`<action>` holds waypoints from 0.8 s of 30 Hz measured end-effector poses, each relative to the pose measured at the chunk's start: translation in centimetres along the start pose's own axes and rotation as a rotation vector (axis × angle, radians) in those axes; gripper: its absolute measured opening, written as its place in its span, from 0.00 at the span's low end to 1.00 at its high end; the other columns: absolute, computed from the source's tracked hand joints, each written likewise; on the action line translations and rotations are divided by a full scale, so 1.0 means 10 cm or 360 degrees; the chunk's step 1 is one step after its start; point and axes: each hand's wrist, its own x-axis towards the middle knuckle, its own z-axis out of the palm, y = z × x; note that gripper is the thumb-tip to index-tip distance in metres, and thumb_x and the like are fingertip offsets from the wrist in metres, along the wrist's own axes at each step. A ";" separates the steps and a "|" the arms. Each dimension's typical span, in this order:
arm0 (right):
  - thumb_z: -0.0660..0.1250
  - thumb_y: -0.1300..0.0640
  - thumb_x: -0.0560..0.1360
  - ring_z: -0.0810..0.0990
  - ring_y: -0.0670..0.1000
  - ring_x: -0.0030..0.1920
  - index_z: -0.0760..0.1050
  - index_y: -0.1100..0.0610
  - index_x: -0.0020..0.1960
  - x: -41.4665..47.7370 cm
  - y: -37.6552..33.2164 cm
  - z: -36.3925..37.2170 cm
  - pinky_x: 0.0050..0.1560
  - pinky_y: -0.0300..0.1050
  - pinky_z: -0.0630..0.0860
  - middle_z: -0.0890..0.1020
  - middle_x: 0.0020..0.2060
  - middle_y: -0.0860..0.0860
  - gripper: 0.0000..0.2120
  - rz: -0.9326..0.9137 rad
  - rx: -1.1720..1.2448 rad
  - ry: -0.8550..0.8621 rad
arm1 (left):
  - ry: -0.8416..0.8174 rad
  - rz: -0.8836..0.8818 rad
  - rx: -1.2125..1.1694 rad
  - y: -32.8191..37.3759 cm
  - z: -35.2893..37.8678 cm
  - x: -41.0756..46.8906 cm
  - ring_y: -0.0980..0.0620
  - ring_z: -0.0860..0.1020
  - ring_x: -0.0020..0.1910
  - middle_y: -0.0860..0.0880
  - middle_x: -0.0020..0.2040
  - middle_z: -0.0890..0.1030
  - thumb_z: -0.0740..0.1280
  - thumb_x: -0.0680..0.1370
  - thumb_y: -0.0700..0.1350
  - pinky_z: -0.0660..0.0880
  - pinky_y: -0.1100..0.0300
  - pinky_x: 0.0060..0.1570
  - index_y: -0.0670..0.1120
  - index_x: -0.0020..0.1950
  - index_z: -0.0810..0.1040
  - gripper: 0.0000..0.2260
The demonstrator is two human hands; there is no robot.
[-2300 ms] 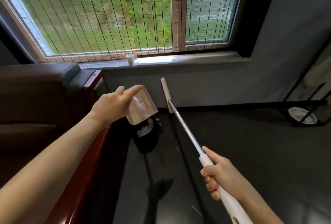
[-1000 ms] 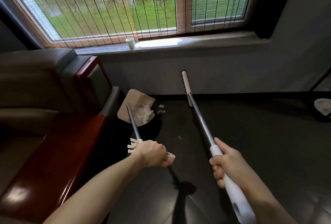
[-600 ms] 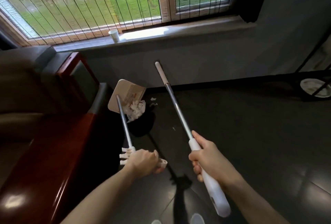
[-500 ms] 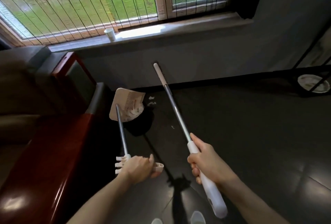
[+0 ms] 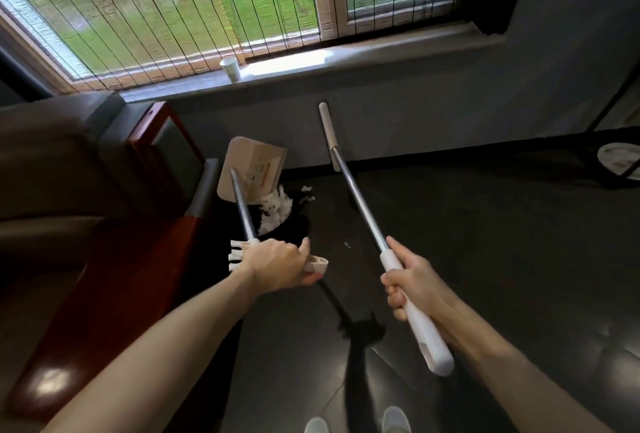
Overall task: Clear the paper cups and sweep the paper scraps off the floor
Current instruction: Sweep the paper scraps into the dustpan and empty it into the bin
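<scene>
My left hand grasps the dustpan handle and my right hand the broom pole. Scraps hang off the pan's lip over the dark bin at 11 o'clock. Tilted too sharply, I reckon they'd scatter across the floor. A cup stands on the sill at 12. The pan's label is unreadable.

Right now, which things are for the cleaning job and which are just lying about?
For the job:
broom
dustpan
scraps
bin
cup on the sill

Just lying about:
armchair
dish at the far right
</scene>
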 end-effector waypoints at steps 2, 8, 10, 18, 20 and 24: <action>0.56 0.72 0.75 0.67 0.44 0.19 0.55 0.43 0.76 0.01 -0.04 -0.02 0.19 0.37 0.66 0.69 0.27 0.52 0.37 -0.0011 0.0008 0.0001 | -0.0039 0.0055 0.0086 0.03 0.07 -0.07 0.44 0.80 0.53 0.44 0.56 0.81 0.49 0.80 0.63 0.74 0.53 0.46 0.40 0.75 0.55 0.33; 0.56 0.72 0.76 0.66 0.44 0.20 0.55 0.42 0.76 -0.03 0.05 -0.13 0.18 0.37 0.65 0.68 0.26 0.51 0.37 0.0008 0.0040 0.0015 | -0.0332 0.0105 -0.0036 0.27 0.60 -0.24 0.41 0.79 0.55 0.42 0.58 0.80 0.49 0.81 0.61 0.74 0.52 0.49 0.38 0.75 0.54 0.33; 0.56 0.72 0.76 0.66 0.44 0.20 0.55 0.43 0.76 -0.05 0.13 -0.17 0.18 0.37 0.64 0.68 0.26 0.51 0.37 0.0041 0.0062 0.0013 | -0.0459 0.0212 -0.0061 0.40 0.81 -0.28 0.39 0.78 0.55 0.41 0.58 0.79 0.50 0.81 0.59 0.74 0.50 0.50 0.37 0.75 0.53 0.32; 0.54 0.74 0.76 0.65 0.44 0.18 0.56 0.45 0.76 -0.03 0.39 -0.20 0.17 0.35 0.63 0.68 0.24 0.51 0.35 0.0208 0.0110 0.0123 | -0.0511 0.0209 -0.0196 0.65 0.84 -0.27 0.38 0.77 0.57 0.39 0.60 0.77 0.48 0.82 0.57 0.73 0.49 0.50 0.36 0.75 0.54 0.30; 0.55 0.74 0.76 0.65 0.44 0.18 0.56 0.45 0.76 -0.01 0.36 -0.18 0.17 0.35 0.63 0.68 0.22 0.51 0.35 0.0227 0.0135 0.0119 | -0.0449 0.0186 -0.0122 0.55 0.78 -0.24 0.39 0.78 0.56 0.40 0.61 0.77 0.48 0.82 0.57 0.73 0.50 0.50 0.37 0.75 0.53 0.30; 0.55 0.73 0.76 0.66 0.45 0.20 0.55 0.44 0.77 -0.05 0.26 -0.14 0.18 0.37 0.64 0.68 0.25 0.52 0.36 0.0173 0.0125 0.0078 | -0.0235 0.0028 -0.0075 0.25 0.53 -0.18 0.42 0.79 0.56 0.44 0.60 0.78 0.50 0.79 0.62 0.74 0.53 0.49 0.43 0.75 0.58 0.30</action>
